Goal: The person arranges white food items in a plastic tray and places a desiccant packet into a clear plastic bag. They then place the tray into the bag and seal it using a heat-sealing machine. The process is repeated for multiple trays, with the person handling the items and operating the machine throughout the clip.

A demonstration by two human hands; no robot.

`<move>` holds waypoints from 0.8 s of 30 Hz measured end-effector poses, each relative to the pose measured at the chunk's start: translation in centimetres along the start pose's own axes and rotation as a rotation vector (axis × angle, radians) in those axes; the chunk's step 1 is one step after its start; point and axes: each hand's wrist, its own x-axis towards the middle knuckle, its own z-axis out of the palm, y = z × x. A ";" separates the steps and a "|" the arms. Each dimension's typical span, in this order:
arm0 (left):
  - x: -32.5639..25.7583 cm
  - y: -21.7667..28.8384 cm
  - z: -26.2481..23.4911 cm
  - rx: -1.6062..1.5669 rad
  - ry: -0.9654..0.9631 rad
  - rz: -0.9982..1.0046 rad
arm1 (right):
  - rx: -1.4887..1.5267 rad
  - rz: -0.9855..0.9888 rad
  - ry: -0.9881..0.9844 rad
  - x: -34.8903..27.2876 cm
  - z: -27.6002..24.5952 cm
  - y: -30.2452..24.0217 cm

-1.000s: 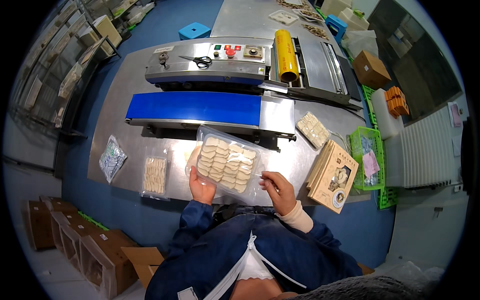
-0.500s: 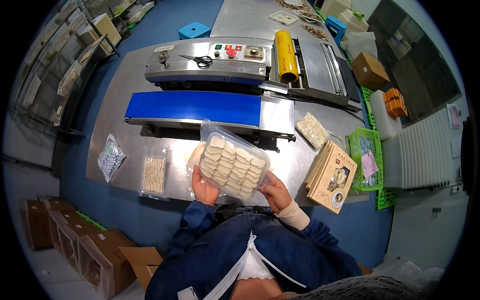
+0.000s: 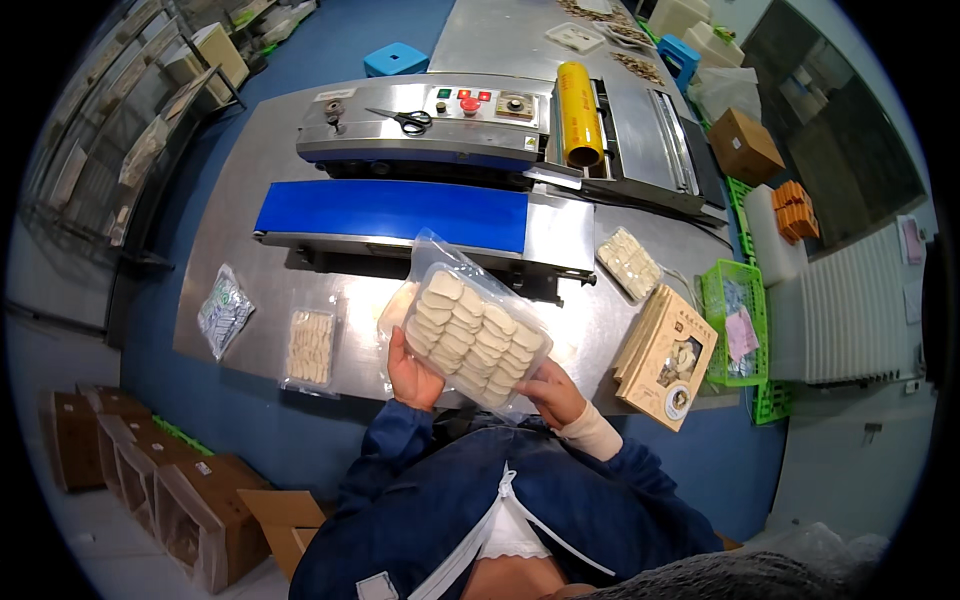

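Between my two hands I hold a clear plastic tray (image 3: pixel 474 338) filled with rows of overlapping pale slices, inside a loose clear bag. The tray is tilted, its slices facing up. My left hand (image 3: pixel 413 372) grips its lower left side, thumb up along the edge. My right hand (image 3: pixel 552 393) pinches the lower right corner of the bag and tray. A second bagged tray of slices (image 3: pixel 311 347) lies flat on the steel table (image 3: pixel 250 290) to the left. Another tray of slices (image 3: pixel 629 264) lies to the right, beside a stack of tan printed boxes (image 3: pixel 668 357).
Beyond my hands stands a sealing machine with a blue conveyor belt (image 3: pixel 390 215); scissors (image 3: pixel 405 120) lie on top. A yellow film roll (image 3: pixel 578 115) sits at its right. A silvery packet (image 3: pixel 225 313) lies at the left, a green basket (image 3: pixel 733 320) at the right. Cardboard boxes (image 3: pixel 190 500) stand on the floor.
The tray has turned slightly clockwise and its lower edge has dropped a little. Both hands keep hold of it. The view has shifted slightly.
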 end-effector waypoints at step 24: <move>-3.3 2.1 -4.4 0.681 -0.379 -0.697 | -0.458 0.002 0.166 -3.3 -2.5 -6.1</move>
